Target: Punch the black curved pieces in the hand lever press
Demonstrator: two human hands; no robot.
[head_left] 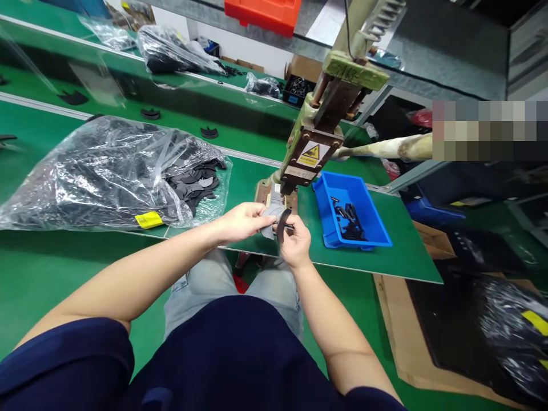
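Note:
My left hand (242, 221) is closed in a pinch on a flat grey curved piece (270, 217) just below the base of a small bench press (309, 149). My right hand (295, 242) grips a black curved strip (282, 224) and holds it against the grey piece. Both hands meet at the near edge of the green worktop (402, 240), right in front of the press. What lies between the fingertips beyond these two parts is hidden.
A large clear plastic bag (103, 174) of black curved parts lies open on the left. A blue bin (349, 210) with small black parts sits right of the press. A long press handle (385, 148) reaches right. Cardboard (398, 319) and another bagged pile (514, 337) lie on the floor.

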